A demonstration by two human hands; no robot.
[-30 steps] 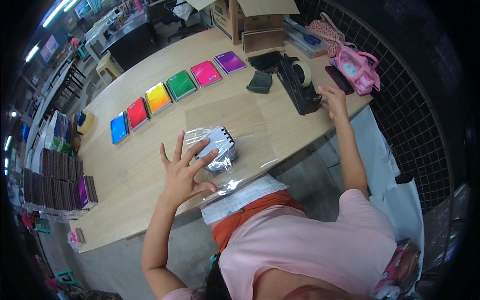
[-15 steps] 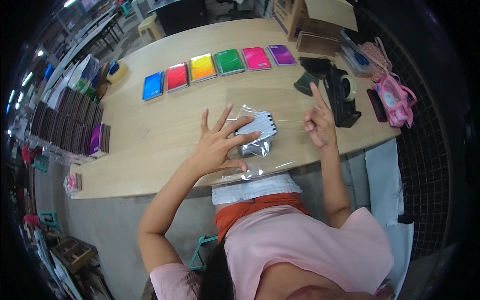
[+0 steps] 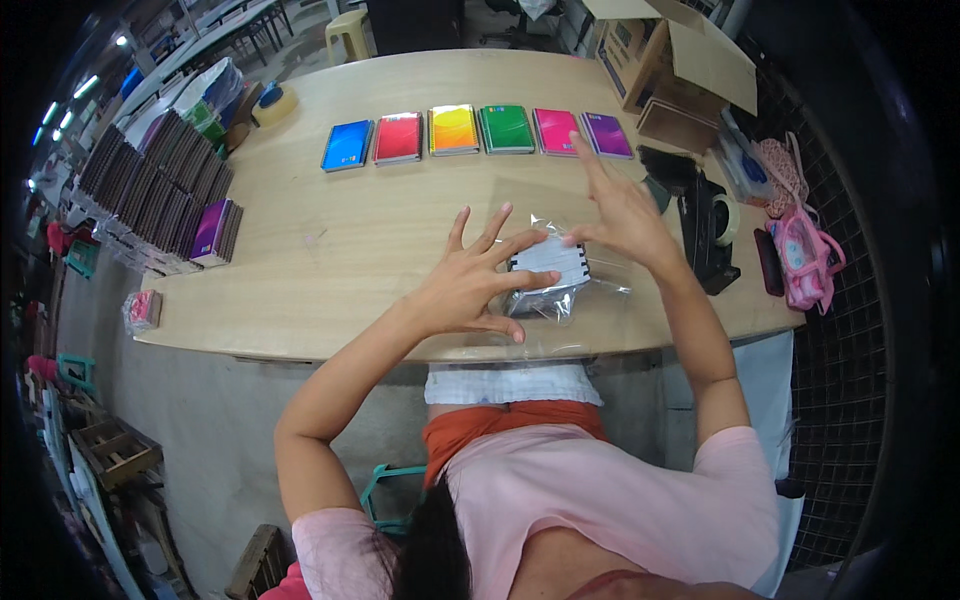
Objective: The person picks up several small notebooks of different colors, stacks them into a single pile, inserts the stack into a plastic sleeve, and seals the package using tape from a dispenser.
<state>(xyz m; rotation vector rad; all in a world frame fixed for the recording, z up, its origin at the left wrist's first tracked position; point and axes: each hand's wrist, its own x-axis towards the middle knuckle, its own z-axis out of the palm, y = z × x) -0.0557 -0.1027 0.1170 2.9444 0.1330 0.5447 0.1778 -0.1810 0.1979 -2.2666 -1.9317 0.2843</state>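
A small stack of spiral-bound notepads (image 3: 566, 265), its white back face up, lies in clear plastic wrap (image 3: 545, 305) near the table's front edge. My left hand (image 3: 455, 290) reaches over it from the left with fingers spread. Two of its fingertips press on the stack's upper face, and the thumb is beside its near left side. Coming in from the right, my right hand (image 3: 632, 225) has its index finger stretched forward and its thumb at the far edge of the wrapped stack. Its remaining fingers are partly hidden. I see nothing held in either hand.
Small notebooks in several colours, among them a yellow notebook (image 3: 454, 130), form a row beyond my hands. Tall notebook stacks (image 3: 160, 180) stand at left. A tape dispenser (image 3: 708, 235), a pink pouch (image 3: 805, 260) and an open cardboard box (image 3: 680, 60) occupy the right side.
My right hand has moved leftward to the wrapped stack, and its thumb now reaches the far edge. My left hand stays spread on the stack. The whole view has shifted slightly.
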